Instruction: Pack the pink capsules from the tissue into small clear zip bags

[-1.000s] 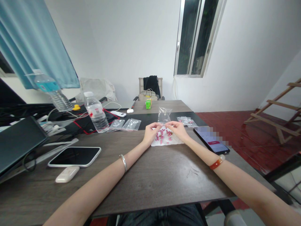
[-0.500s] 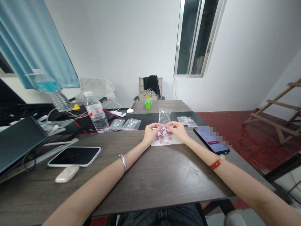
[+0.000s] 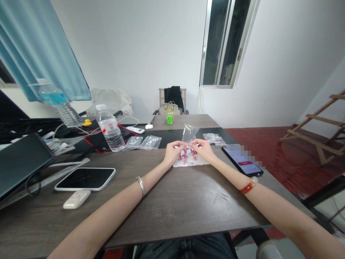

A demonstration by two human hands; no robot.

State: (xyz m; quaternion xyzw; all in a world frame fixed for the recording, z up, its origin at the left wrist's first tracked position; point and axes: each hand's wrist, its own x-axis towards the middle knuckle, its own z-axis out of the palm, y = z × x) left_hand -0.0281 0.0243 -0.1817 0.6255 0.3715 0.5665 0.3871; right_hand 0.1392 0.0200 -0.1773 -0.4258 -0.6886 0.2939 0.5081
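A clear plastic bag (image 3: 189,132) stands up between my hands, its top puffed out beyond the fingertips. My left hand (image 3: 173,151) pinches one side of it, thumb and fingers pressed together. On the other side my right hand (image 3: 203,148) pinches it the same way, the two sets of fingertips nearly meeting. Below them a white tissue (image 3: 185,163) lies on the table, scattered with several pink beads (image 3: 185,157). Some beads and the bag's lower edge are hidden behind my fingers.
More clear bags lie to the left (image 3: 151,142) and right (image 3: 214,138), the right ones with pink bits inside. A black phone (image 3: 242,162) rests at the right edge. A water bottle (image 3: 110,128), a white-cased phone (image 3: 86,179) and a laptop (image 3: 24,165) stand left.
The top of the clear bag has shifted slightly to the right and changed shape. Both hands stay in nearly the same place.
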